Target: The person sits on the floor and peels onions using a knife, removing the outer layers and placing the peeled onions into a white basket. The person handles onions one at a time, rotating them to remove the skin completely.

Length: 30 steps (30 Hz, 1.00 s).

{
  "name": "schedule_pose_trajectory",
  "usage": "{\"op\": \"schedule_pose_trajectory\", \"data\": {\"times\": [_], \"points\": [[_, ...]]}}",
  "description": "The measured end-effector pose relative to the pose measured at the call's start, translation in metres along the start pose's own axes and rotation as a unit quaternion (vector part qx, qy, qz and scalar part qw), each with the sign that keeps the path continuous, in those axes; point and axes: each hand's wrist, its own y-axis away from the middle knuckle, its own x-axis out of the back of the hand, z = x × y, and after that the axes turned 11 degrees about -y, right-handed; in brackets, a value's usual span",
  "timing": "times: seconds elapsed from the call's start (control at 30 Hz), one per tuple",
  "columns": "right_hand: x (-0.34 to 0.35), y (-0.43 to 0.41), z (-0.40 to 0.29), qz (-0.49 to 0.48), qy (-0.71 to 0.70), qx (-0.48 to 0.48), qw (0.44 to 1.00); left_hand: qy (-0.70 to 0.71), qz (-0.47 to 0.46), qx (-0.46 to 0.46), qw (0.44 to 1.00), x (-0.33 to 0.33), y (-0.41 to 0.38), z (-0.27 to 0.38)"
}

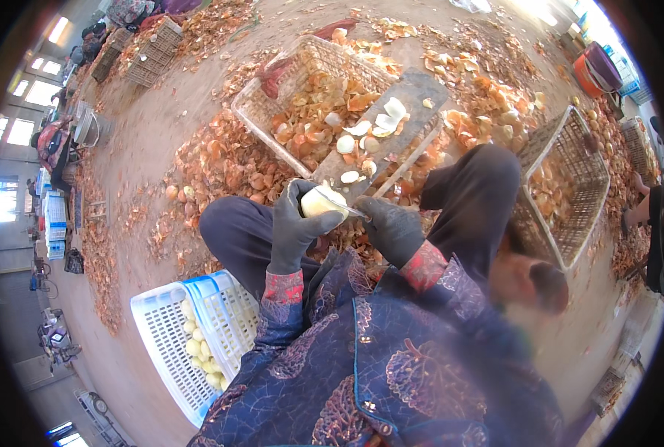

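Observation:
My left hand, in a dark glove, is wrapped around a pale peeled onion. My right hand, gloved as well, grips a small knife by its handle. The blade lies against the onion. Just beyond my hands a worn board slants across a plastic crate full of brown onion skins. Several white onion pieces and cut ends rest on the board, along with a pale round piece.
To my left stands a white and blue plastic basket holding peeled onions. A tilted crate with skins is at my right. Heaps of skins cover the floor. Farther off are a bucket, more crates and a seated person.

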Motion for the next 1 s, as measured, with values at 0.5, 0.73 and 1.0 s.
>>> {"op": "schedule_pose_trajectory", "data": {"times": [0.5, 0.73, 1.0], "points": [[0.01, -0.011, -0.014, 0.052, -0.414, -0.082, 0.905, 0.038, -0.046, 0.005, 0.998, -0.004, 0.0, -0.004], [0.001, -0.015, -0.016, 0.03, -0.5, -0.169, 0.849, 0.017, -0.104, -0.009, 0.994, -0.007, 0.0, -0.003], [-0.011, -0.017, -0.001, 0.102, -0.361, -0.093, 0.922, 0.068, -0.108, 0.008, 0.992, -0.014, -0.002, -0.014]]}}
